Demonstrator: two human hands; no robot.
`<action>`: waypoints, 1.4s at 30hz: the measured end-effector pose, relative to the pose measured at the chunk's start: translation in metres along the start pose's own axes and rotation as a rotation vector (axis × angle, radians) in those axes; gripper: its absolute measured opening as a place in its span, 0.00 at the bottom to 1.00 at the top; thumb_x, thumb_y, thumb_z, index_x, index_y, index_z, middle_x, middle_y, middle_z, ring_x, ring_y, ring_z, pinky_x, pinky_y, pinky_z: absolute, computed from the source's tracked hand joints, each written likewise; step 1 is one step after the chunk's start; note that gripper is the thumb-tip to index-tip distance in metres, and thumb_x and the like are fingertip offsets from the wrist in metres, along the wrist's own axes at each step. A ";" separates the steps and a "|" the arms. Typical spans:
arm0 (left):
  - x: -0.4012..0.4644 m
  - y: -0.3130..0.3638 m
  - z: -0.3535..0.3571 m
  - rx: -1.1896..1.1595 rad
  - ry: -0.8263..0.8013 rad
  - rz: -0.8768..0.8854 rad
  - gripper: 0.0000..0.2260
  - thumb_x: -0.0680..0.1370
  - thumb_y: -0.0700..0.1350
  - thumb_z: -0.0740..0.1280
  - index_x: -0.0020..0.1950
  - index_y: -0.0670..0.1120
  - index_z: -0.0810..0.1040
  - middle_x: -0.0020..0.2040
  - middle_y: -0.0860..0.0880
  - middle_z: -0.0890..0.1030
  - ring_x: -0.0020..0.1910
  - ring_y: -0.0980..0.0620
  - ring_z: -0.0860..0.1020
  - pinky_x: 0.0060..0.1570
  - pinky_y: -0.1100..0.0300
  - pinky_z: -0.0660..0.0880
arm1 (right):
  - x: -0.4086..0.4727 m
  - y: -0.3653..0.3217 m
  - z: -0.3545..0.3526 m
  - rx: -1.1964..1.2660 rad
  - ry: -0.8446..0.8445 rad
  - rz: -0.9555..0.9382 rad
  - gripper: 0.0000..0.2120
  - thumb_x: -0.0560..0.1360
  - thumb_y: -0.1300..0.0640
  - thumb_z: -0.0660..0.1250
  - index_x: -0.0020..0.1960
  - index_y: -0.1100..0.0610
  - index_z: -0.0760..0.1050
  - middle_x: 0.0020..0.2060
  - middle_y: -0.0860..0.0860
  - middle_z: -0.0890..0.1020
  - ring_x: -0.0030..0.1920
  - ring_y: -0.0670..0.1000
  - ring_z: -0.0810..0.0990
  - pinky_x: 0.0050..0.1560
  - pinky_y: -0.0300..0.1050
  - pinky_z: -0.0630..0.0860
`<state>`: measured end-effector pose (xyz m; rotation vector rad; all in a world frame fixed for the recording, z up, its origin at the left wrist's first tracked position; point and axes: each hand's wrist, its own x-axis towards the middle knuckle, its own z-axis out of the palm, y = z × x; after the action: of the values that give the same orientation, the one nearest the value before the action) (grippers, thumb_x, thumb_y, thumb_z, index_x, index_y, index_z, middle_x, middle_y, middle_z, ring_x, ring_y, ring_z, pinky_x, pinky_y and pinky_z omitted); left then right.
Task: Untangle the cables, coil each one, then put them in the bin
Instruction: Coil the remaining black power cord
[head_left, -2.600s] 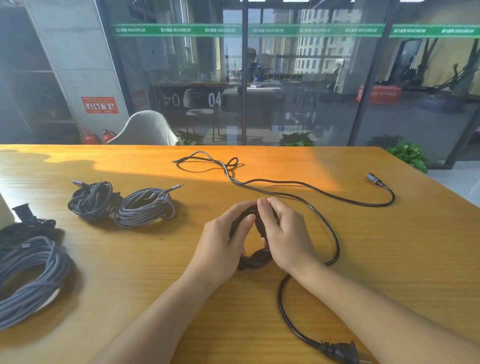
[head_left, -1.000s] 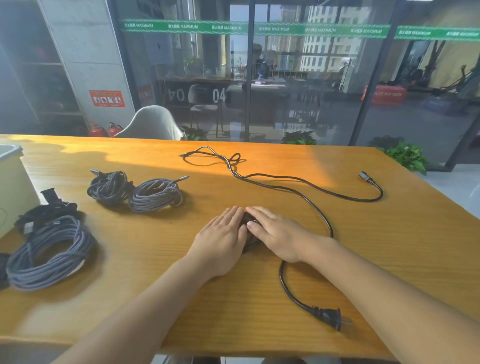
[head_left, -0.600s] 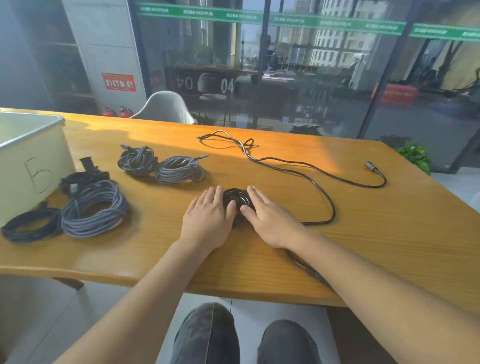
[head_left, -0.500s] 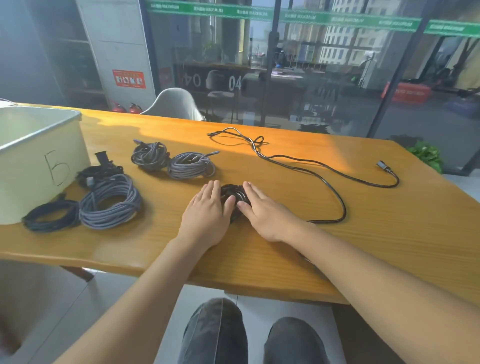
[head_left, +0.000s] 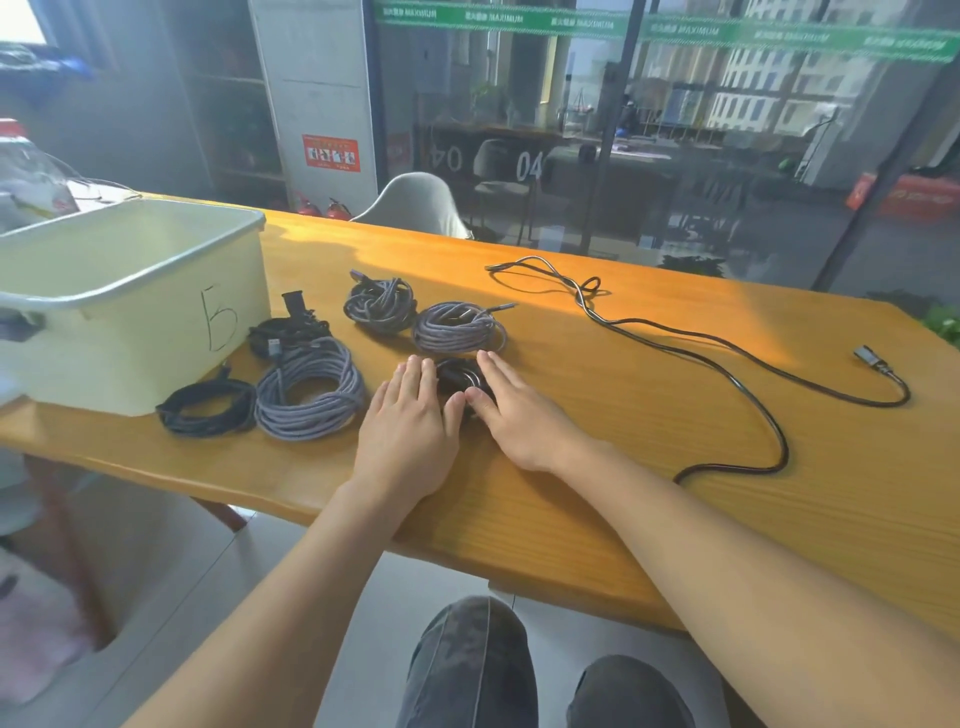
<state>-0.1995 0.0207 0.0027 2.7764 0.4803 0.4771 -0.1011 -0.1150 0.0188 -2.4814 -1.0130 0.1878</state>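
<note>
Item 1: black coil (head_left: 460, 375), on the wooden table (head_left: 675, 519). It lies between my two hands, partly covered by them. My left hand (head_left: 408, 434) lies flat, fingers straight and together, against the coil's left side, gripping nothing. My right hand (head_left: 519, 415) also lies flat, fingers straight, thumb on the coil's near edge; it presses rather than grasps.

Item 2: loose black power cable (head_left: 727, 364), uncoiled, running right of the black coil in a long curve toward the table's far edge. Its small connector (head_left: 870, 358) lies well right of the coil. Whether this cable joins the coil under my right forearm, I cannot tell.

Item 3: grey braided coil (head_left: 460, 328), just beyond the black coil, nearly touching my fingertips.

Item 4: darker braided coil (head_left: 380, 304), beyond and left of the black coil, touching item 3.

Item 5: large grey braided coil (head_left: 310, 389), left of the black coil, just beside my left hand.

Item 6: flat black coil (head_left: 207, 406), further left, touching item 5.

Item 7: black bundle with plug (head_left: 288, 327), left of the black coil, behind item 5.

Item 8: pale bin (head_left: 130, 291), marked "5", far left of the black coil, with items 6 and 7 at its wall. No cable shows inside it.

Item 9: my knees (head_left: 467, 665), below the table's near edge.
</note>
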 end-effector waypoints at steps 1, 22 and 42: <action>-0.001 0.001 -0.001 0.009 0.012 0.008 0.31 0.87 0.59 0.46 0.85 0.43 0.50 0.85 0.44 0.52 0.84 0.48 0.48 0.82 0.52 0.47 | -0.001 0.002 -0.002 0.009 -0.004 -0.012 0.32 0.86 0.38 0.49 0.86 0.47 0.44 0.85 0.43 0.46 0.84 0.51 0.52 0.80 0.53 0.57; 0.019 0.140 0.047 -0.197 -0.064 0.425 0.27 0.88 0.55 0.51 0.85 0.45 0.55 0.85 0.49 0.53 0.84 0.55 0.45 0.79 0.62 0.38 | -0.116 0.171 -0.129 0.261 -0.229 -0.018 0.08 0.77 0.53 0.77 0.54 0.42 0.87 0.70 0.36 0.76 0.71 0.33 0.71 0.73 0.34 0.63; 0.100 0.174 0.073 -0.608 -0.283 0.628 0.20 0.82 0.44 0.70 0.73 0.59 0.77 0.73 0.60 0.76 0.78 0.67 0.62 0.76 0.62 0.61 | -0.058 0.213 -0.113 0.180 0.261 0.205 0.08 0.87 0.48 0.59 0.58 0.46 0.77 0.50 0.43 0.82 0.52 0.48 0.79 0.51 0.47 0.74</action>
<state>-0.0359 -0.1156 0.0204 2.2797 -0.5368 0.2765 0.0238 -0.3297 0.0198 -2.3653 -0.6074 0.0150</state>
